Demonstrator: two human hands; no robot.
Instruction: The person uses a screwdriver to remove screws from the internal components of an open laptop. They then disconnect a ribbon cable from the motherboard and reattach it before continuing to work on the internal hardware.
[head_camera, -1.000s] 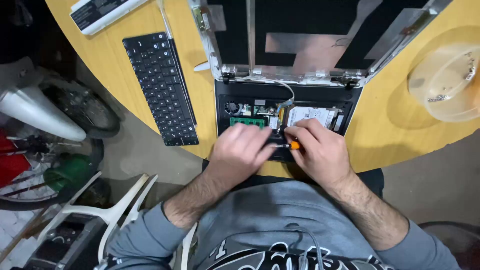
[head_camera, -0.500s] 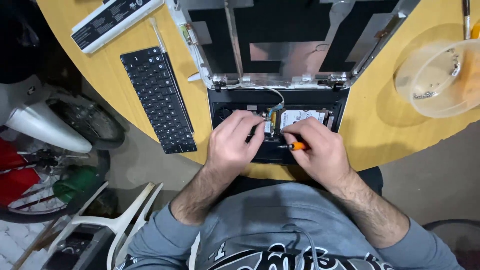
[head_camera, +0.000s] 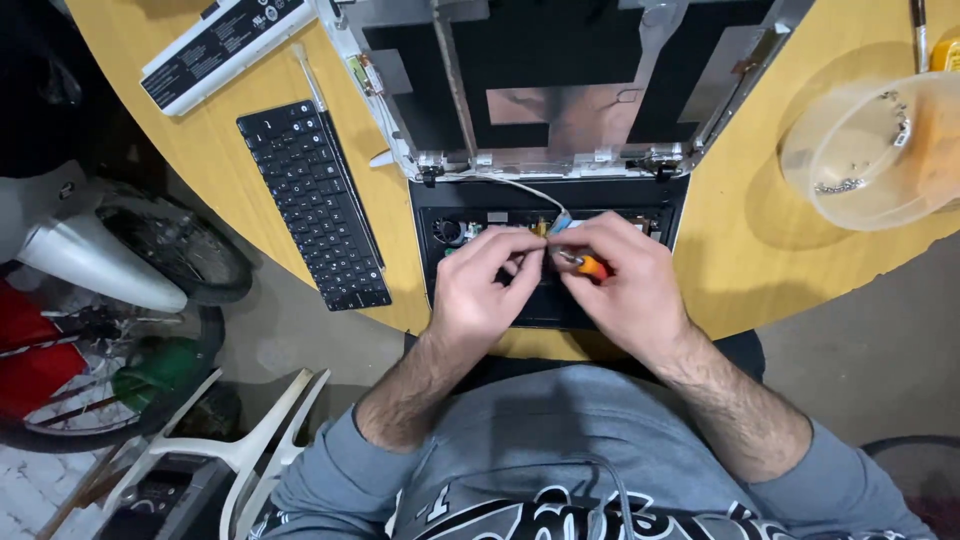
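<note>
An opened laptop (head_camera: 440, 215) lies on the yellow round table (head_camera: 250, 200), its base stripped so the inner parts show and its lid panel bare. Both hands meet over the base. My right hand (head_camera: 625, 290) grips a small screwdriver with an orange handle (head_camera: 592, 266), tip pointing left. My left hand (head_camera: 485, 285) pinches its fingers together at the screwdriver's tip; whatever sits between them is too small to make out. A thin white cable (head_camera: 520, 187) runs from the hinge to a blue connector by my fingers.
A detached black keyboard (head_camera: 312, 205) lies left of the laptop, a long white battery pack (head_camera: 225, 45) beyond it. A clear plastic bowl (head_camera: 870, 150) with small parts sits at right. Below the table's left edge are a bicycle wheel (head_camera: 100, 400) and a white chair (head_camera: 240, 445).
Both hands have lifted off the laptop's base and come together above it, the left fingers now pinched at the screwdriver's tip. The view has shifted a little toward me.
</note>
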